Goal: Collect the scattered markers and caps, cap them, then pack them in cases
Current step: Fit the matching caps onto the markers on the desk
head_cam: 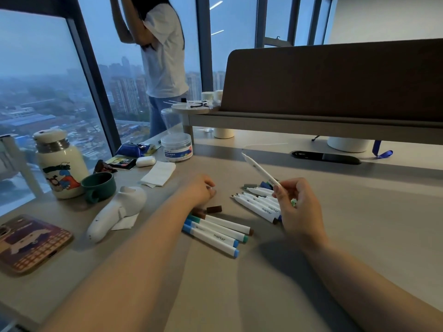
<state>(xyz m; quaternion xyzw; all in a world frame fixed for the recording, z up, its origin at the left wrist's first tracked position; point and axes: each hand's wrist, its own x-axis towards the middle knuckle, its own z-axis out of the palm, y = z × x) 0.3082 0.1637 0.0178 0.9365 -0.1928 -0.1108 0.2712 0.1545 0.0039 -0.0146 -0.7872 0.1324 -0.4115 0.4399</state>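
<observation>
My right hand [297, 207] holds a white uncapped marker [260, 170] up off the desk, tip pointing up and left. My left hand [201, 190] rests on the desk with fingers curled around a small white piece, probably a cap. Several capped markers [215, 232] with blue, teal and brown caps lie side by side near my left forearm. A second pile of uncapped markers [259, 204] lies under my right hand. A loose brown cap [214, 209] sits between the two piles, and grey and blue caps [257, 186] lie behind the uncapped pile.
A white handheld device [117, 212], a green cup [98, 186], a cartoon-printed bottle [60, 164] and a phone [31, 243] stand at the left. A folded tissue [159, 173] and a clear plastic jar [176, 147] lie further back. A person stands by the window.
</observation>
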